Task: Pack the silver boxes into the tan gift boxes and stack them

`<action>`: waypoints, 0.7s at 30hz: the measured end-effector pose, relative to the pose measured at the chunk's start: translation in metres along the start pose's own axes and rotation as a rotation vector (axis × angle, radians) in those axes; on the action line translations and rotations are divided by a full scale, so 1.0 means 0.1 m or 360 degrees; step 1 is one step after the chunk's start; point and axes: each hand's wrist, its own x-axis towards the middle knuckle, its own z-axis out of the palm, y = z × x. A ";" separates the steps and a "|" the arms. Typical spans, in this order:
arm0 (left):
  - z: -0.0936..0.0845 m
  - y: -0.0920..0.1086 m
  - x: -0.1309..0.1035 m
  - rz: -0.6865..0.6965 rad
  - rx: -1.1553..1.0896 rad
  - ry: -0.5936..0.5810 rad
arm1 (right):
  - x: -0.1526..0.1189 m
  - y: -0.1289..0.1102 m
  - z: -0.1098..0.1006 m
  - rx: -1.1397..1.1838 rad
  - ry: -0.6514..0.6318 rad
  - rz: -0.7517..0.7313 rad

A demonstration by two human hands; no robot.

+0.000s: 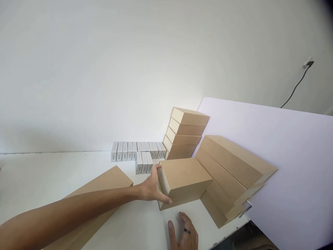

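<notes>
My left hand (151,185) reaches across from the left and is closed on the near end of a tan cardboard box (187,173), fingers over its top edge and thumb low on its side. The far end of this box meets a stack of similar long tan boxes (223,173). Below the held box, close to the white table surface (145,222), my right hand (184,232) has its fingers apart and holds nothing. A dark ring is on one of its fingers.
Along the wall stand several small white boxes (125,151). A column of tan boxes (191,130) rises beside them, against a white panel (273,139). Another long tan box (104,180) lies under my left arm. A black cord (298,83) hangs from a wall outlet.
</notes>
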 end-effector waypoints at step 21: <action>0.20 -0.10 0.01 -0.0048 0.0411 0.0339 | 1.35 0.48 -1.22 -0.0103 0.0452 0.0203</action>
